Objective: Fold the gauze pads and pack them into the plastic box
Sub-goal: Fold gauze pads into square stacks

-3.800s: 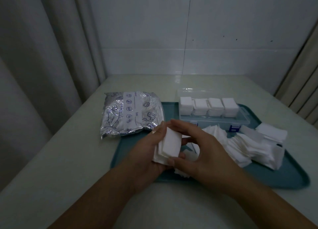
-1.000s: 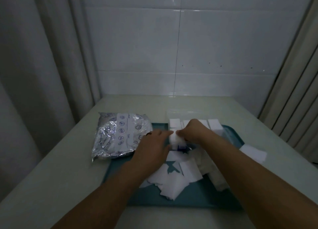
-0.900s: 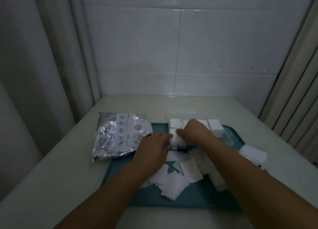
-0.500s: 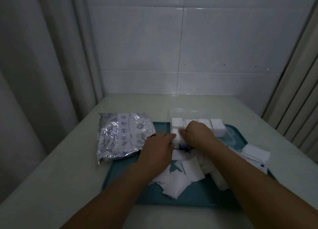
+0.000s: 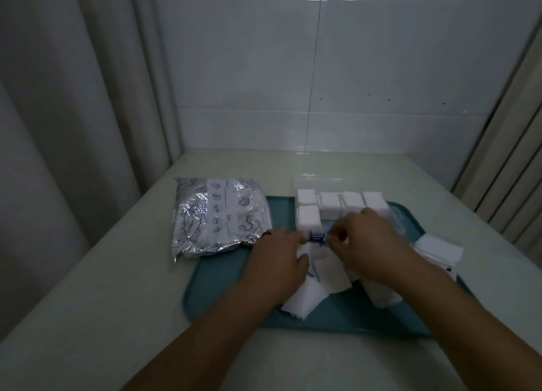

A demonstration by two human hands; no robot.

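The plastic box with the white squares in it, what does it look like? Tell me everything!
The plastic box is clear and long, sitting at the far end of the teal tray. Four folded gauze stacks line its back row, and one more sits front left. A small blue latch shows on its near edge. Both hands are close in front of it; the right hand hides its near right part.

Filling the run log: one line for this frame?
stage: packing | box: five gauze stacks visible | new stack: front-left slot | left hand: open, on tray | right hand: curled, grip unclear | loose pads: remain
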